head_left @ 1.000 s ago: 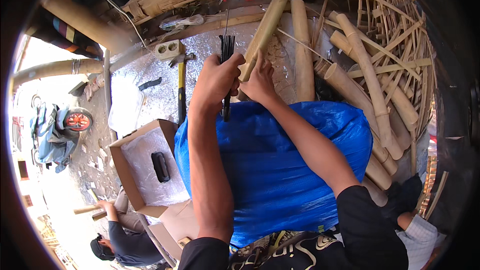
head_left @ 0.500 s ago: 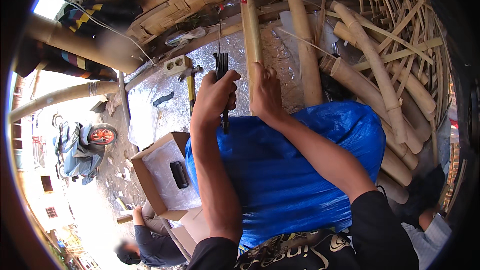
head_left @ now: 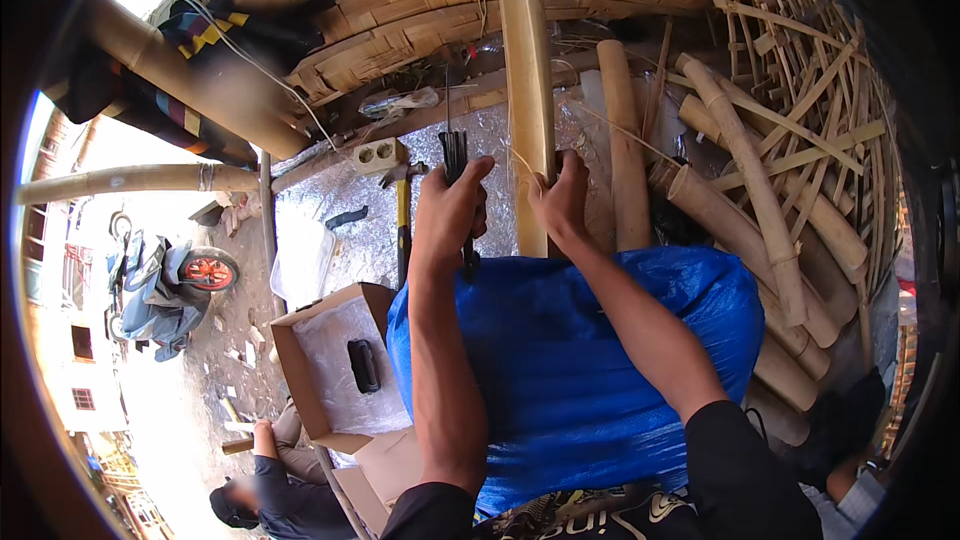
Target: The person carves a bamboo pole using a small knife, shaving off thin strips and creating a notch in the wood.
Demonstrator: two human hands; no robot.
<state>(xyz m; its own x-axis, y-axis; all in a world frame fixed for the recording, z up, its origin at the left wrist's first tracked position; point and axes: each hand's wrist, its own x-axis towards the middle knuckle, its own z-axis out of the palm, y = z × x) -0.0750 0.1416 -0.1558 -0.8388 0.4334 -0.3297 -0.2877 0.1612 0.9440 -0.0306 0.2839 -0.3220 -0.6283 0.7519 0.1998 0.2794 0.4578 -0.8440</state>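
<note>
My left hand (head_left: 450, 210) is closed around a slim black tool (head_left: 456, 148), held upright; a thin rod rises from its top and its lower end shows beneath my fist. Its exact kind I cannot make out. To its right, my right hand (head_left: 562, 202) grips the edge of a long split bamboo piece (head_left: 526, 90). The pale hollow side of that piece shows, and it stands out away from me. A thin pale strand (head_left: 522, 162) curves beside my right fingers. Below both forearms a blue tarp-like sheet (head_left: 580, 340) covers my lap.
A hammer (head_left: 403, 215), a white socket block (head_left: 380, 154) and a small black piece (head_left: 346, 218) lie on silvery sheeting. An open cardboard box (head_left: 300, 370) holds a black object (head_left: 363, 366). Bamboo poles (head_left: 625, 140) lie right. A person (head_left: 290, 480) sits lower left, near a motorbike (head_left: 165, 285).
The bamboo piece has moved farther up and turned so more of its hollow side shows. My right hand has shifted its grip along with it. The whole view has tilted slightly.
</note>
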